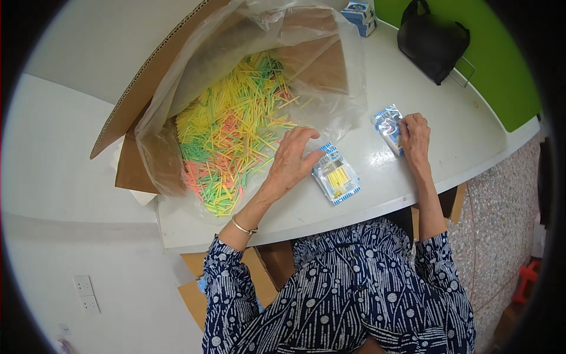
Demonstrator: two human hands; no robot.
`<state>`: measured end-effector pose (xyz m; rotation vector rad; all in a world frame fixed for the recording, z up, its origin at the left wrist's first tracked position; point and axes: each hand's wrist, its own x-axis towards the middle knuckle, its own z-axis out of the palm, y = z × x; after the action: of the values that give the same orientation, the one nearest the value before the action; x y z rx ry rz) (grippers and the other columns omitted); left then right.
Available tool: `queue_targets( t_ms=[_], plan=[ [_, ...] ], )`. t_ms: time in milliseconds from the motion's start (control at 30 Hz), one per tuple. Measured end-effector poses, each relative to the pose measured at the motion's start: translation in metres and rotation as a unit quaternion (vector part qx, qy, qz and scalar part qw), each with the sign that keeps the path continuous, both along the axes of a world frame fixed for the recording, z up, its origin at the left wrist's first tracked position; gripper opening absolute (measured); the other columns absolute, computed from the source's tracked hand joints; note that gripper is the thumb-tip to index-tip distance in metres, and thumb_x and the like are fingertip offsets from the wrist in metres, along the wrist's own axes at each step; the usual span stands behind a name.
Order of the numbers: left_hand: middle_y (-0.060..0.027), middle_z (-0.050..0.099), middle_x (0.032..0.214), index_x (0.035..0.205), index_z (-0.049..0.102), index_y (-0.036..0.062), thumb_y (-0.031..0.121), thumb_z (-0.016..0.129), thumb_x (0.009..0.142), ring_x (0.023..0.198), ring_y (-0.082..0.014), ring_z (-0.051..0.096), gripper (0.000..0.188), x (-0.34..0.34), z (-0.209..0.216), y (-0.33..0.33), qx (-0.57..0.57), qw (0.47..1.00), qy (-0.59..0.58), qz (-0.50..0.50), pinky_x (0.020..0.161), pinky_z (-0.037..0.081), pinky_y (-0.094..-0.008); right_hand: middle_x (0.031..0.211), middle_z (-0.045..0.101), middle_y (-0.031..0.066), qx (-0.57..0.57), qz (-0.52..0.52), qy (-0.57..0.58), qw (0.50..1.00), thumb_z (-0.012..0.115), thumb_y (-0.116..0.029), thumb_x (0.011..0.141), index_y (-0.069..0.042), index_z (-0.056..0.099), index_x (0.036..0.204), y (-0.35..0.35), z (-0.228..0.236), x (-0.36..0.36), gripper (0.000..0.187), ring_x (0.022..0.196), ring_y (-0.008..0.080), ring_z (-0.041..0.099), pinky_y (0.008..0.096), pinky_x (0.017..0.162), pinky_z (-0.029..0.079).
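My left hand [293,158] is over the table, thumb and fingers apart, holding nothing. Its thumb is at the upper left edge of a small blue-and-white plastic packet [337,177], where a bundle of yellow sticks shows. I cannot tell whether the thumb touches it. Further right, the curled fingers of my right hand [415,138] pinch the right edge of another blue-and-white packet [387,125]; its fingertips are partly hidden. To the left of my left hand, a heap of thin yellow, green and pink sticks [230,133] lies in a clear plastic bag.
The clear bag [194,65] lines an open cardboard box [132,118] tipped on its side on the white table [377,183]. Small blue-and-white boxes [361,19] and a black bag [433,44] stand at the back. Open cardboard boxes [259,274] are below the table's front edge.
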<state>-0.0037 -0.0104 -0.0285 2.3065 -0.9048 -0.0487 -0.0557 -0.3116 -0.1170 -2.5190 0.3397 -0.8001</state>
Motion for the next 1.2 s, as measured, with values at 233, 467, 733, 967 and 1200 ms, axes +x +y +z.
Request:
queue_targets(
  t_ms=[233, 467, 733, 967, 1200],
  plan=[
    [-0.0109, 0.057, 0.106, 0.105, 0.056, 0.004, 0.019, 0.067, 0.079, 0.1, -0.0265, 0.053, 0.032, -0.005, 0.004, -0.007, -0.033, 0.999, -0.017, -0.008, 0.08, 0.044, -0.0346, 0.09, 0.055, 0.0108, -0.116, -0.043, 0.008, 0.992, 0.062, -0.014, 0.082, -0.002, 0.059, 0.088, 0.0, -0.005, 0.002, 0.014, 0.087, 0.0286, 0.052, 0.0396, 0.074, 0.038],
    [-0.0107, 0.057, 0.107, 0.106, 0.056, 0.0037, 0.019, 0.066, 0.081, 0.101, -0.0268, 0.053, 0.031, -0.014, 0.006, -0.009, -0.038, 0.999, 0.026, -0.009, 0.08, 0.043, -0.0336, 0.09, 0.054, 0.01, -0.065, -0.01, -0.036, 0.997, 0.065, -0.018, 0.081, -0.005, 0.057, 0.088, 0.004, 0.0, -0.005, 0.017, 0.086, 0.0283, 0.05, 0.0391, 0.076, 0.037],
    [-0.0089, 0.057, 0.11, 0.109, 0.056, 0.0044, 0.023, 0.066, 0.081, 0.101, -0.0233, 0.055, 0.034, -0.011, 0.019, -0.025, -0.084, 0.996, 0.028, 0.002, 0.08, 0.043, -0.0325, 0.096, 0.058, 0.0107, -0.084, 0.031, -0.117, 0.989, 0.063, -0.01, 0.082, -0.004, 0.059, 0.094, 0.019, 0.036, -0.012, 0.015, 0.091, 0.027, 0.053, 0.0376, 0.08, 0.038],
    [-0.0013, 0.064, 0.083, 0.093, 0.064, 0.0024, 0.023, 0.067, 0.082, 0.082, -0.0099, 0.055, 0.023, 0.001, 0.023, -0.034, -0.123, 0.969, 0.201, -0.08, 0.076, 0.043, -0.0282, 0.095, 0.058, 0.0123, 0.03, 0.247, -0.111, 0.962, 0.069, -0.004, 0.076, -0.002, 0.056, 0.099, 0.087, 0.076, -0.034, 0.027, 0.084, 0.0286, 0.057, 0.0348, 0.072, 0.044],
    [-0.0006, 0.062, 0.078, 0.089, 0.066, -0.0009, 0.015, 0.064, 0.084, 0.072, -0.005, 0.053, 0.017, -0.007, 0.016, -0.008, -0.173, 0.96, 0.219, -0.014, 0.065, 0.043, -0.0219, 0.08, 0.059, 0.0049, 0.382, 0.3, 0.043, 0.873, 0.067, -0.009, 0.081, 0.002, 0.059, 0.095, 0.109, 0.07, -0.023, 0.02, 0.068, 0.0086, 0.052, 0.0234, 0.06, 0.041]
  ],
)
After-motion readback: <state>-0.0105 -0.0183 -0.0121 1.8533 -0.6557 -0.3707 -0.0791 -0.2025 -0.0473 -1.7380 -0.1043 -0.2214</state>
